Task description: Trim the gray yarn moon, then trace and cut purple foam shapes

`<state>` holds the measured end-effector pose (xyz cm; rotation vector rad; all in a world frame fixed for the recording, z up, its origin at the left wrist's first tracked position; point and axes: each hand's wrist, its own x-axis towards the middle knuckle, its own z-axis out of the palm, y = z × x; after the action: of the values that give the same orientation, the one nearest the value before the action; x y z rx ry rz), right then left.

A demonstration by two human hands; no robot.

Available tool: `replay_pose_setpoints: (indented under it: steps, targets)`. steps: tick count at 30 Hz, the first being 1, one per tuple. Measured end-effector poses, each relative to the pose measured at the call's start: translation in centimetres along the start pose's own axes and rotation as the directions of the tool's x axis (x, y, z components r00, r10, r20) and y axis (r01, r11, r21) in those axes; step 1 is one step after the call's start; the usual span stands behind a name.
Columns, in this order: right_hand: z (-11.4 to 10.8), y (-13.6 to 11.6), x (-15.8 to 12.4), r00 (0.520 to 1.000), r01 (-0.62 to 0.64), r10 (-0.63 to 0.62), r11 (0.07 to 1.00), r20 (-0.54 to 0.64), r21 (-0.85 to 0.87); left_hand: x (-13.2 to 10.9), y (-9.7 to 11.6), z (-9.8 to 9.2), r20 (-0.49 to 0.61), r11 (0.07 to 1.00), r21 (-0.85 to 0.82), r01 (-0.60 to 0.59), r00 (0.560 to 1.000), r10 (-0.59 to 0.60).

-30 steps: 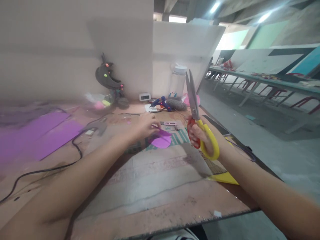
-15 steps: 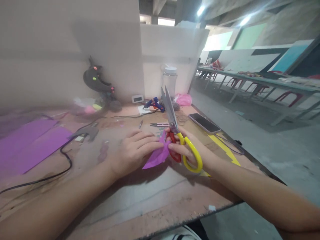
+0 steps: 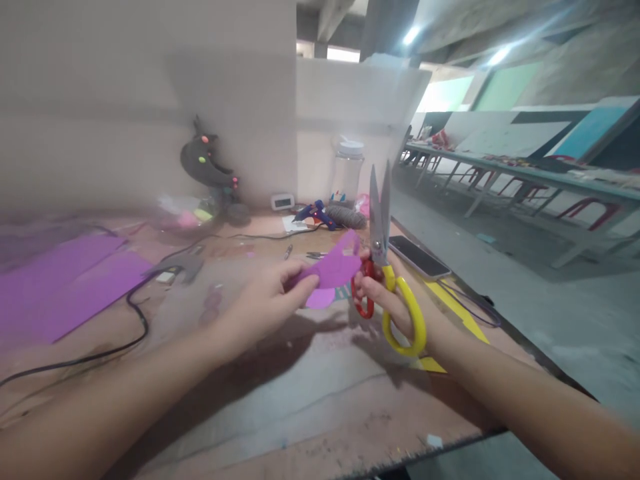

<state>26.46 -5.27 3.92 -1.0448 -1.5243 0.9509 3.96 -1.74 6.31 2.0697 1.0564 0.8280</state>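
Observation:
My left hand (image 3: 280,290) pinches a small cut piece of purple paper (image 3: 337,267) between thumb and fingers, held above the table. The piece has a curved outline, with a loop-like strip at its upper right and a flap at the bottom. In my right hand (image 3: 387,297) are scissors (image 3: 381,250) with one red and one yellow handle loop. Their blades point up and stand slightly apart. The fingertips of my right hand are close to the paper's right edge; whether they touch it I cannot tell.
Purple sheets (image 3: 90,287) and a black cable (image 3: 143,320) lie at left. Behind stand a dark crescent-shaped ornament (image 3: 203,163), a blue glue gun (image 3: 316,213), grey yarn (image 3: 346,217) and a clear jar (image 3: 346,177). A phone (image 3: 419,257) and yellow paper (image 3: 463,313) lie at right.
The purple paper has been lifted and turned, showing more of its flat face. My right hand has moved right, away from my left, and the scissors' blades have spread a little.

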Motion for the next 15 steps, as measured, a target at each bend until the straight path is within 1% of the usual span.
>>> replay_pose_setpoints:
  steps: [2, 3, 4, 6, 8, 11, 13, 15]
  targets:
    - [-0.1, -0.1, -0.2, 0.999, 0.030, -0.028, 0.999, 0.044, -0.025, 0.2, 0.5, -1.3, -0.058, 0.992, -0.123, 0.029, 0.998, -0.036]
    - [-0.1, -0.3, -0.3, 0.997, 0.038, -0.034, 0.998, 0.065, -0.055, 0.3, 0.8, -1.9, -0.064, 0.981, -0.189, 0.044, 0.996, -0.057]
    - [-0.1, -0.5, -0.4, 0.997, 0.034, -0.028, 0.996, 0.076, -0.084, 0.4, 1.0, -2.4, -0.054, 0.966, -0.251, 0.059, 0.996, -0.075]
    - [0.0, -0.9, -0.6, 0.996, 0.063, -0.053, 0.987, 0.073, -0.149, 0.3, 1.3, -3.1, -0.010, 0.933, -0.351, 0.082, 0.996, -0.092]
    - [0.2, -1.5, -0.8, 0.995, 0.069, -0.052, 0.978, 0.090, -0.196, 0.2, 1.5, -3.4, 0.018, 0.909, -0.407, 0.091, 0.996, -0.091]
    - [0.4, -1.9, -1.0, 0.992, 0.064, -0.036, 0.971, 0.125, -0.230, 0.1, 1.5, -3.2, 0.030, 0.895, -0.436, 0.096, 0.995, -0.092]
    - [0.5, -1.6, -1.2, 0.989, 0.082, -0.053, 0.974, 0.139, -0.212, 0.1, 1.4, -3.0, 0.033, 0.893, -0.439, 0.095, 0.995, -0.090]
    - [0.8, -1.1, -1.4, 0.985, 0.079, -0.053, 0.984, 0.163, -0.158, 0.2, 1.2, -2.7, 0.021, 0.892, -0.444, 0.080, 0.997, -0.079]
